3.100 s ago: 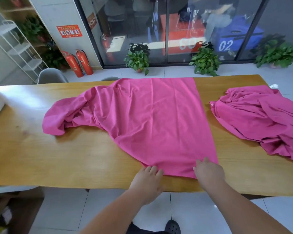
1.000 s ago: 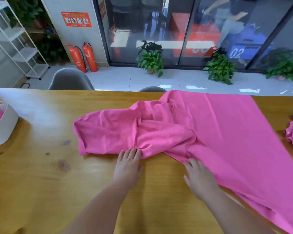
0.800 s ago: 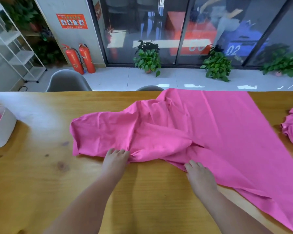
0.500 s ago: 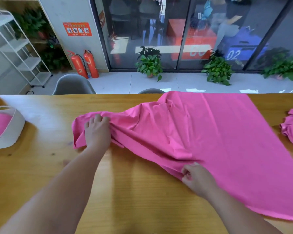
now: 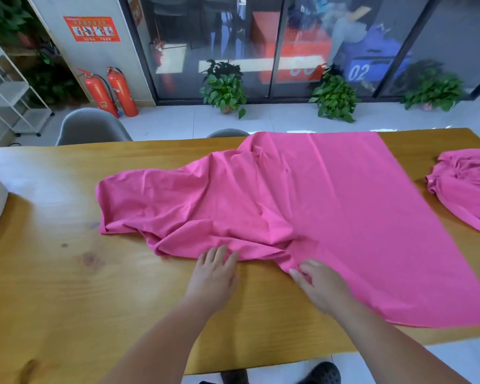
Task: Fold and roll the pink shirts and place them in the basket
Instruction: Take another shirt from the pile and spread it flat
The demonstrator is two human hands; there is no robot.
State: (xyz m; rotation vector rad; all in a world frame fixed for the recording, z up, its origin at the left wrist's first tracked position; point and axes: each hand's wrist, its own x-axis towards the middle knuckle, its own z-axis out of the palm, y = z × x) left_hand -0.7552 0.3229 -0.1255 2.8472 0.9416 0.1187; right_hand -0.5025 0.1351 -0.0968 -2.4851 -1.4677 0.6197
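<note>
shirt (image 5: 302,206) pink, rumpled left, flat right; left hand (image 5: 212,275) spread on hem, right hand (image 5: 320,286) pinching edge.

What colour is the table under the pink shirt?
Warm yellowish wood with visible grain, table, seen in the head view.

"02" is read in white on a blue box (image 5: 372,70) seen through the far glass, right of centre. Partial white figures, possibly "00", are noted on an orange panel (image 5: 294,65) beside it. A red sign (image 5: 92,29) with pictograms is fixed to the far left wall; its text is illegible.
</note>
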